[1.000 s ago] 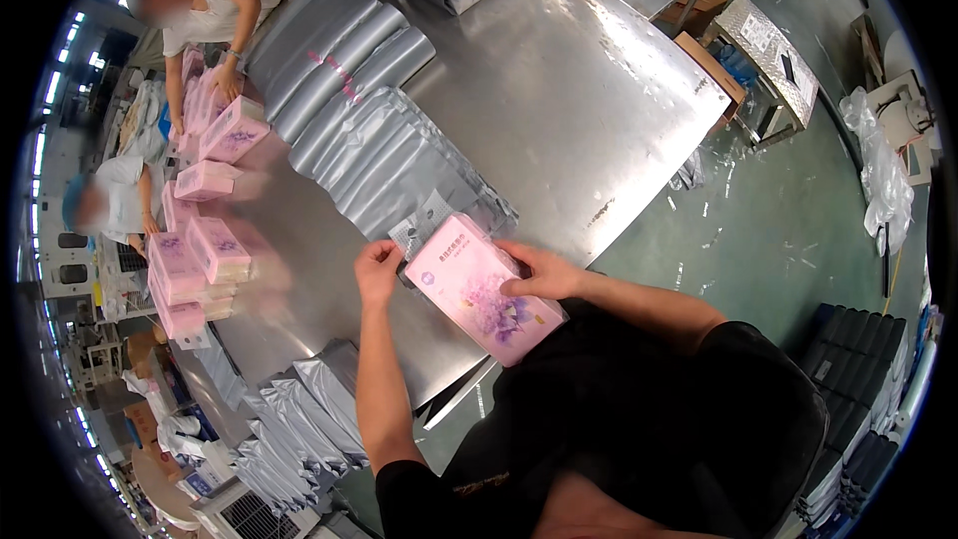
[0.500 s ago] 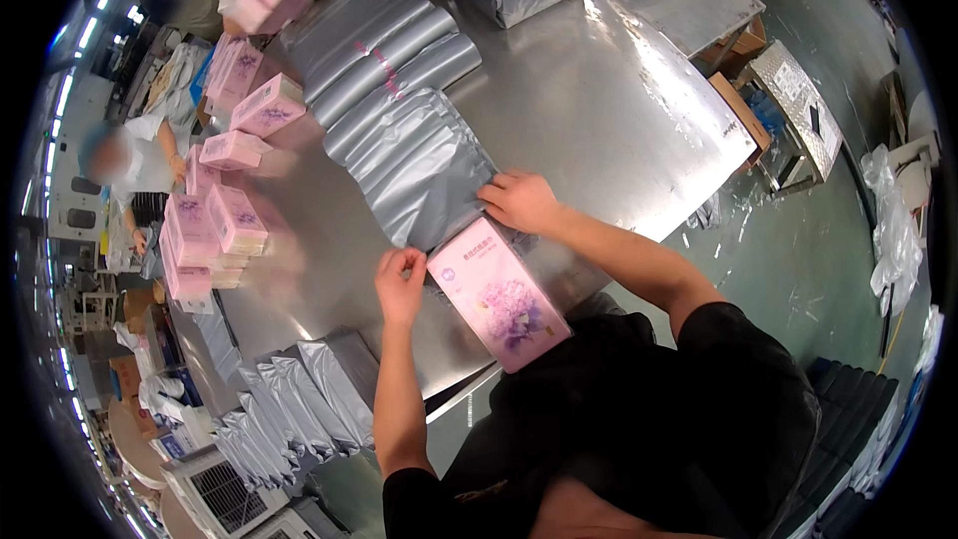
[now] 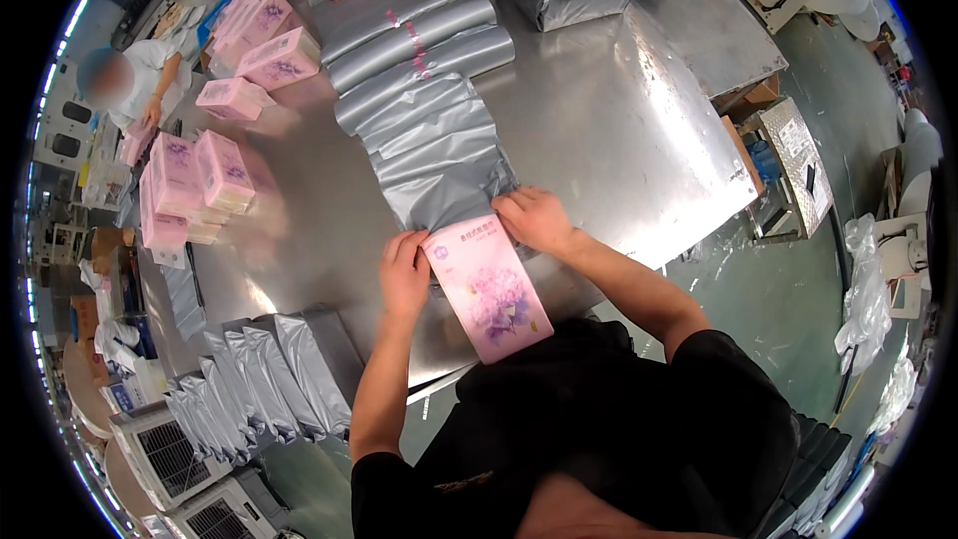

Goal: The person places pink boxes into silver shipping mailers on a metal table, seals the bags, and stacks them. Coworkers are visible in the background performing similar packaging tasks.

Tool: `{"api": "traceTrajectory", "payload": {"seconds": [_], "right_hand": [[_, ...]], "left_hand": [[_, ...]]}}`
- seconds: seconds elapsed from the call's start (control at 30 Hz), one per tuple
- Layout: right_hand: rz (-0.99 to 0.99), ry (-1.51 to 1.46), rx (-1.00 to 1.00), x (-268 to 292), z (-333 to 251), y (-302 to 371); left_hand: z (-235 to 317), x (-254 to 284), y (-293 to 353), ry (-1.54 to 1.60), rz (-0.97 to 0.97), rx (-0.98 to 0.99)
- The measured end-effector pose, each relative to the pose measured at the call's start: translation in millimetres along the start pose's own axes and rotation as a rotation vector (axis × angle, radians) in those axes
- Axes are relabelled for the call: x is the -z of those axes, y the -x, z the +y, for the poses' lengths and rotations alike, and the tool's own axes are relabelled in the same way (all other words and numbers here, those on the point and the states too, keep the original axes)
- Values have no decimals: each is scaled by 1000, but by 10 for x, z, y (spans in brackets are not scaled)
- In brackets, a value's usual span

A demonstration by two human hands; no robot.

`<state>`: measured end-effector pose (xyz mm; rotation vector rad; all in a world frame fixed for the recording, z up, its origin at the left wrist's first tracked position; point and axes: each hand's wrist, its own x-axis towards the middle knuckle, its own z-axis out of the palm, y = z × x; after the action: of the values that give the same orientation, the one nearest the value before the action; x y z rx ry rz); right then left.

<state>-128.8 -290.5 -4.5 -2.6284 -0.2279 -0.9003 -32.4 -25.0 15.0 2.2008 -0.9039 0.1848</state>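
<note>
A pink pack (image 3: 489,291) lies at the table's (image 3: 609,140) near edge, its far end meeting a grey bag (image 3: 439,185). The left hand (image 3: 404,271) and right hand (image 3: 536,220), fingers curled nearly closed, touch its far left and far right corners; whether they grip bag or pack, I cannot tell.

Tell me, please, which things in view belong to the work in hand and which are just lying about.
Apparently in the work:
- pink pack between the hands
- silver bags at its far end
- likely the stacked pink packs

Seemingly just lying about:
- clear plastic sheeting, right
- white grilled unit, lower left
</note>
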Motion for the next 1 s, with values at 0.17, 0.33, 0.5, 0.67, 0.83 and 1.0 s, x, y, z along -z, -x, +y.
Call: {"api": "traceTrajectory", "payload": {"seconds": [0.17, 0.33, 0.5, 0.67, 0.83, 1.0], "right_hand": [[-45, -18, -4, -7, -31, 99], [-99, -227, -231, -79, -94, 225], [-246, -288, -470, -269, -60, 225], [-459, -231, -700, -189, -150, 107], [-1003, -232, -592, 487, -530, 660], [-766, -565, -625, 463, -495, 802]], "left_hand": [[-6, -198, 337, 22, 177, 4], [-87, -221, 659, 79, 138, -63], [-118, -301, 374, 237, 16, 385], [-124, -281, 364, 135, -93, 433], [148, -19, 1336, 252, -519, 565], [-22, -208, 1752, 411, -288, 733]]}}
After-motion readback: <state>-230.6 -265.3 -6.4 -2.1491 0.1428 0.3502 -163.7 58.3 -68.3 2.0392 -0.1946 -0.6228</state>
